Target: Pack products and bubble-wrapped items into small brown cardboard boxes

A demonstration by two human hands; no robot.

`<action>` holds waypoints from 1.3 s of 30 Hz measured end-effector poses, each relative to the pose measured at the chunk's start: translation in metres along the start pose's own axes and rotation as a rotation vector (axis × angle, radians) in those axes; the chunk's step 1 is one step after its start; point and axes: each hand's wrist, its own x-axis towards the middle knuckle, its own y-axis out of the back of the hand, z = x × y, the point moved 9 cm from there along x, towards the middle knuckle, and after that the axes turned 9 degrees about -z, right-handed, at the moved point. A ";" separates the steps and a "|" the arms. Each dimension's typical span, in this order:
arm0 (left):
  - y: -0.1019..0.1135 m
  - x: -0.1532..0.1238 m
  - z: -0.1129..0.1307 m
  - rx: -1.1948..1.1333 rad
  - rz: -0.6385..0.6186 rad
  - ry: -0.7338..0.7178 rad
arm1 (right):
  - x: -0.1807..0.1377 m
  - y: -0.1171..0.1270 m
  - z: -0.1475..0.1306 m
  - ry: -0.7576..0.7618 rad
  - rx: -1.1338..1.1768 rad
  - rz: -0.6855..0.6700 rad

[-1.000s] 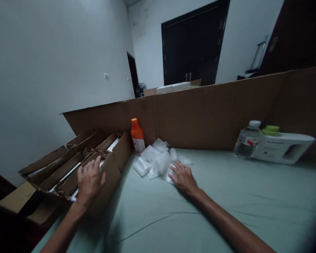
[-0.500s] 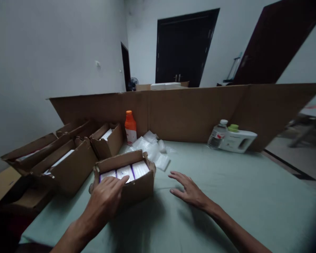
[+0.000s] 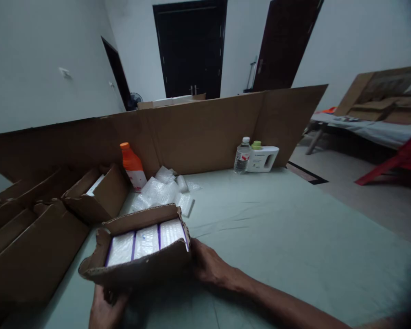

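A small open cardboard box (image 3: pixel 140 267) holding three white packets with purple edges (image 3: pixel 145 240) is near the front of the table. My left hand (image 3: pixel 104 306) grips it from below at its near left corner. My right hand (image 3: pixel 207 265) is wrapped against the box's right end. Both hands hold the box, which looks tilted toward me and slightly raised off the pale green table cover (image 3: pixel 277 228).
Several open cardboard boxes (image 3: pixel 95 194) line the left side. Behind them are an orange-capped bottle (image 3: pixel 131 167), a heap of bubble-wrap packets (image 3: pixel 164 192), a water bottle (image 3: pixel 242 156) and a white jug (image 3: pixel 263 158) against a cardboard screen (image 3: pixel 205 130). A red chair (image 3: pixel 404 157) stands right.
The small box has come from the left row of boxes to the front of the table. My right hand moved from the table onto its right end; my left hand went under it.
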 end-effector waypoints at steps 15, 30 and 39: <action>-0.059 0.070 0.016 -0.008 -0.048 -0.025 | 0.111 0.103 0.077 -0.048 -0.692 0.063; -0.061 -0.044 0.031 0.109 -0.096 -0.350 | -0.075 0.053 0.029 -0.101 -0.525 0.042; -0.138 -0.122 0.090 0.416 -0.573 -0.798 | -0.110 0.066 0.031 -0.178 -0.328 0.193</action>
